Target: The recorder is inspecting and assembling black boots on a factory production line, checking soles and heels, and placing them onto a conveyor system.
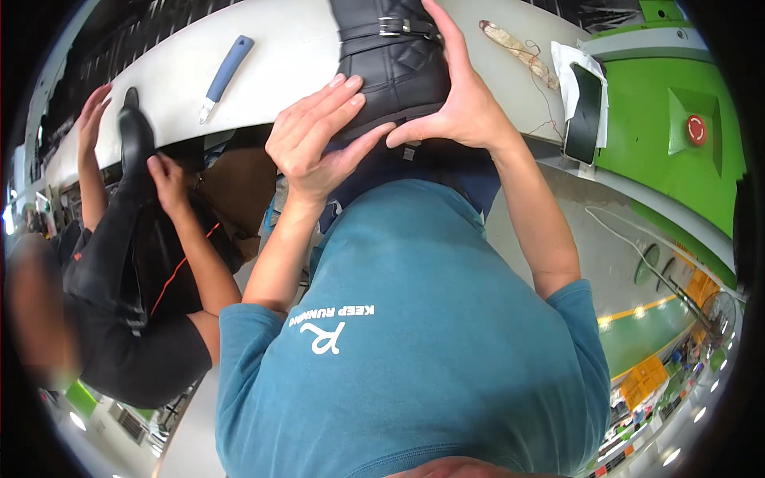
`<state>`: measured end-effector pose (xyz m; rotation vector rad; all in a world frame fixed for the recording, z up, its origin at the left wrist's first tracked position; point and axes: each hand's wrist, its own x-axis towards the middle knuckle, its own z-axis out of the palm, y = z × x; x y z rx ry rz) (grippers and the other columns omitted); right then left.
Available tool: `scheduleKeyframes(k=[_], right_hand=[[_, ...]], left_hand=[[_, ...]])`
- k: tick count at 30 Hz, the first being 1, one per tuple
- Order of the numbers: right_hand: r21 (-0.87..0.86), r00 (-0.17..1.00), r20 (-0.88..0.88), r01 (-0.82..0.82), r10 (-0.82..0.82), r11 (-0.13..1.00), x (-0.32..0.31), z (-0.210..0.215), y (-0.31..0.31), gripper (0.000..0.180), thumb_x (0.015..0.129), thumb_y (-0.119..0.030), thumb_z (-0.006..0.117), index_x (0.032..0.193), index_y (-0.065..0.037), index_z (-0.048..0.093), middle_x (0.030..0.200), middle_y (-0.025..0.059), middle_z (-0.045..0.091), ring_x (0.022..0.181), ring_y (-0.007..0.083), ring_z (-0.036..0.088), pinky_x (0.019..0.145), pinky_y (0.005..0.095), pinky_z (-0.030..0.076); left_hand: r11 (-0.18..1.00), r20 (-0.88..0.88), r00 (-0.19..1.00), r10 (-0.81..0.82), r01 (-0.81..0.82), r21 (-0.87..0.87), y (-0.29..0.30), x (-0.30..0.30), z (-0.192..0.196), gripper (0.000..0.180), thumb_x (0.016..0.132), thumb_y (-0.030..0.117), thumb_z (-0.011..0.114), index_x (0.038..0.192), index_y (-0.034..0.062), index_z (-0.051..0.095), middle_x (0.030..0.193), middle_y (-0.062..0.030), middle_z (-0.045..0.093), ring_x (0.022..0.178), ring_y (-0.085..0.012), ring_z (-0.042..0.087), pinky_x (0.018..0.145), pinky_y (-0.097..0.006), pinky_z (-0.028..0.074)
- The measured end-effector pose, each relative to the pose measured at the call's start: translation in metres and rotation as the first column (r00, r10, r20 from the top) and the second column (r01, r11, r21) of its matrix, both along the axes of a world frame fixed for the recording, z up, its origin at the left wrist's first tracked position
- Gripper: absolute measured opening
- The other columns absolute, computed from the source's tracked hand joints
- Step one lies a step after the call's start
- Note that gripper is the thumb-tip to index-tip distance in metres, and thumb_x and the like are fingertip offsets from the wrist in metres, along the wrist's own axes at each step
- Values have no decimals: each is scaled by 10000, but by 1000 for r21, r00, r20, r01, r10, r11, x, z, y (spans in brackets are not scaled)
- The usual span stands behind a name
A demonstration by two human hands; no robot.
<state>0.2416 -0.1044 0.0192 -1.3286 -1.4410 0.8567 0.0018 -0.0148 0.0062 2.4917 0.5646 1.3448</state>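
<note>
A black leather boot (390,72) with a strap, a silver buckle and a quilted patch lies at the table's near edge; its far part runs out of view at the top. My left hand (319,139) holds it from the left, fingers stretched over its surface and thumb at the near edge. On the other side my right hand (466,103) grips it, thumb along the near edge and fingers reaching up its right side. The two thumb tips almost meet. What lies under the boot is hidden.
On the white table (295,48) lie a blue-handled cutter (227,76) and a thread-wound stick (518,52). A phone (584,111) rests on white paper beside a green machine (669,159) with a red button (696,130). At left, a co-worker handles a tall black boot (135,151).
</note>
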Motion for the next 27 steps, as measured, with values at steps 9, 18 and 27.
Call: scheduleKeyframes(k=[9, 18, 27], right_hand=[[69, 945, -321, 84, -58, 994, -27, -12, -4, 1407, 676, -115, 1066, 1778, -124, 191, 1625, 193, 501, 1494, 311, 543, 1247, 481, 479], [128, 933, -339, 170, -118, 977, -40, -1, -9, 1328, 798, -76, 994, 1777, -65, 97, 1530, 224, 559, 1375, 322, 642, 1164, 460, 549], [356, 934, -312, 286, -176, 890, -81, 52, -14, 1051, 1014, -197, 818, 1757, -9, 99, 1553, 268, 553, 1399, 348, 605, 1193, 485, 470]], left_hand=[[886, 81, 992, -95, 121, -448, 2, -44, -13, 719, 647, 164, 1047, 1303, 0, 801, 1379, -170, 778, 1333, -323, 698, 1154, -445, 531], [883, 171, 982, -84, 153, -445, 3, -44, -14, 667, 621, 216, 1071, 1214, 35, 824, 1249, -136, 828, 1201, -299, 735, 1066, -428, 573], [733, 447, 894, 39, 278, -621, -32, -13, 24, 1197, 778, 411, 1019, 1682, -21, 366, 1671, -221, 495, 1529, -357, 497, 1268, -499, 396]])
